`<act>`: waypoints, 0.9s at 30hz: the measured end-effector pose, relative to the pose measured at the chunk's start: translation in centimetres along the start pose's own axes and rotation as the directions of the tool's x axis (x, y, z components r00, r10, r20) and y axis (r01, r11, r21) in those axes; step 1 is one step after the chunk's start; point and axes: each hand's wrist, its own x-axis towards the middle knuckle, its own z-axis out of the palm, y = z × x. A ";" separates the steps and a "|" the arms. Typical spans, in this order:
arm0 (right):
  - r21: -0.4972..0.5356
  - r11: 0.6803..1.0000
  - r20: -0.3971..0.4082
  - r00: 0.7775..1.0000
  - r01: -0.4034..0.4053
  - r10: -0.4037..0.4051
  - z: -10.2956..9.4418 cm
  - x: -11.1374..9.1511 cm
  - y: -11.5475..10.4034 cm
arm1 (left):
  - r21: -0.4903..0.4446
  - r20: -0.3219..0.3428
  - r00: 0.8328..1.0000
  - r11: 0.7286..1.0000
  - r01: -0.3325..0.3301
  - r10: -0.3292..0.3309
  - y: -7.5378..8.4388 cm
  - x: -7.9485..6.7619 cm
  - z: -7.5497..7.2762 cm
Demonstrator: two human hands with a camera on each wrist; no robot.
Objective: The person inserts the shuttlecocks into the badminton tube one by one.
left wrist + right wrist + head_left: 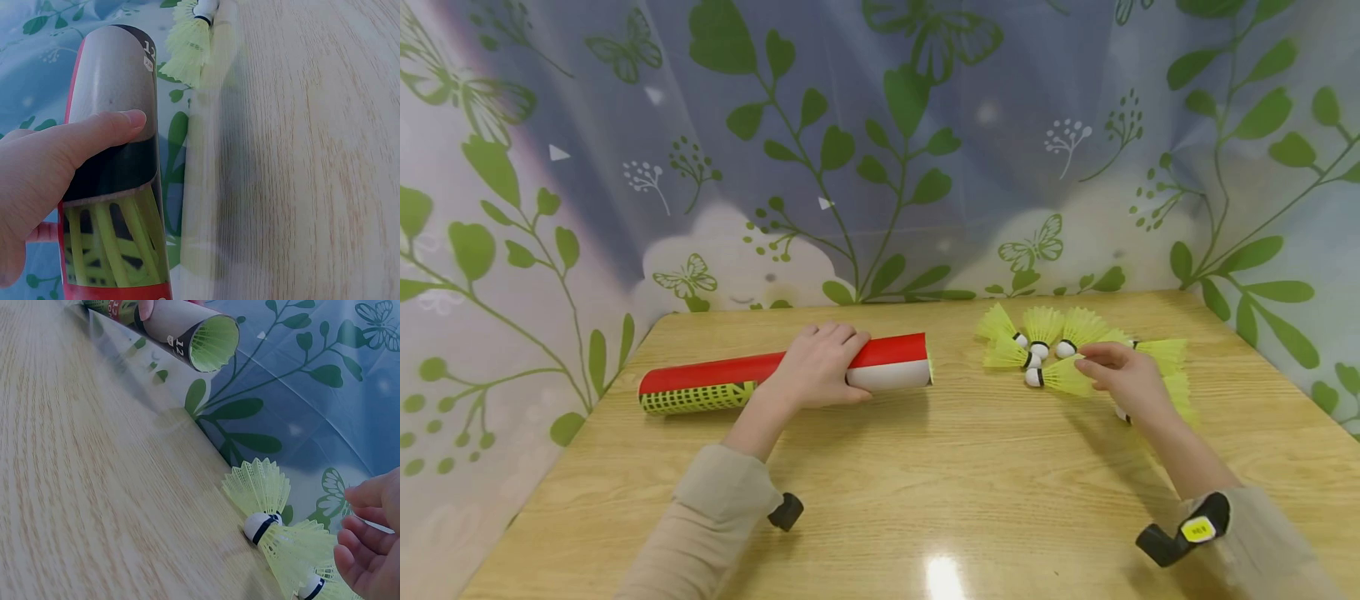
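My left hand (820, 362) grips a red and white shuttlecock tube (891, 375) that lies on its side on the table. In the left wrist view the thumb (112, 134) lies across the tube's grey part, above a see-through window. Yellow ribbed skirt shows inside the tube's uncapped right end (215, 345) in the right wrist view. My right hand (1131, 383) hovers over a group of yellow shuttlecocks (1078, 327) with white heads, its fingers loosely bent and holding nothing. Nearest its fingertips is one shuttlecock (1063, 377) lying with its head to the left. The hand hides part of the group.
The wooden table (880, 475) runs back to a patterned curtain (880, 167). At the back right, several shuttlecocks lie close together, some overlapping. Bare wood separates them from the tube. Black wrist straps (1187, 533) stick out beside both forearms.
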 end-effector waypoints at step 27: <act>-0.139 0.983 0.087 0.987 -0.121 0.134 0.5 1.0 1.6 | 0.002 0.006 1.000 1.000 -0.001 0.001 0.1 -0.1 0.0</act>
